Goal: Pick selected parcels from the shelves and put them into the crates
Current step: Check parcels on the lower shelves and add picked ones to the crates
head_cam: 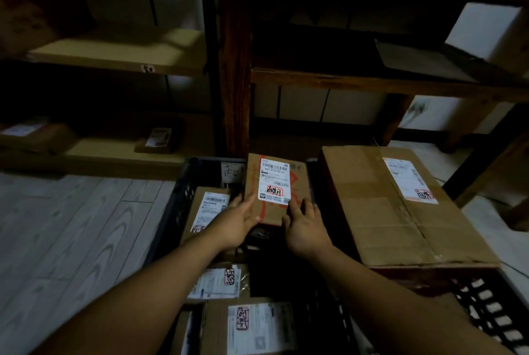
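A small brown cardboard parcel (274, 188) with a white label and red marks lies tilted at the far end of a black plastic crate (183, 191). My left hand (239, 221) holds its left near corner, fingers on its top face. My right hand (305, 225) touches its right near edge with fingers spread and fairly straight. Several other labelled parcels lie in the same crate, one (207, 210) just under my left hand and others (252, 326) nearer me.
A large cardboard box (395, 205) rests on a second crate (486, 306) to the right. Behind stand a dark wooden shelf (357, 79) and a lighter shelf (120, 54) on the left, with small parcels (157, 140) on its lowest board. Pale wood floor lies to the left.
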A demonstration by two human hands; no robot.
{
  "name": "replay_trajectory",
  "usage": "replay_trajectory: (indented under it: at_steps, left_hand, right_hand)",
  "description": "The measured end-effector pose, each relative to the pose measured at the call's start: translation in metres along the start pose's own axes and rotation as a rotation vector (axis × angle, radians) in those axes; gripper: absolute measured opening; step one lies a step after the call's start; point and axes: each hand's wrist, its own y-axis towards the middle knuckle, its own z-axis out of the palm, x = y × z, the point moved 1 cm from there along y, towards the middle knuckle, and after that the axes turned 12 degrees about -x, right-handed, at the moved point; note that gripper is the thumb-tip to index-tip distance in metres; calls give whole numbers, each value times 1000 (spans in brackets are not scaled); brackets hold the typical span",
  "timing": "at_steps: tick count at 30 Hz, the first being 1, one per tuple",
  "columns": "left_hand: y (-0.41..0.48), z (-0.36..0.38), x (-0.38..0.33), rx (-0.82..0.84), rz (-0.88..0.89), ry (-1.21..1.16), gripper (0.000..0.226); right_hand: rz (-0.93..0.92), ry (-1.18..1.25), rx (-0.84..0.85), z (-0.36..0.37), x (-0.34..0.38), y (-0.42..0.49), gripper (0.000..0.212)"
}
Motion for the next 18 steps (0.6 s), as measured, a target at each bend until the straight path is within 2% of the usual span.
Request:
replay_trajectory:
  at_steps: [10, 18]
  left_hand:
    - [0, -34, -19, 85, -98, 140, 67]
    - [-44, -157, -85, 82, -215, 152, 67]
  right_hand:
    - [29, -40, 74, -22, 9, 4, 63]
    - [-49, -87, 205, -145, 67, -14, 70]
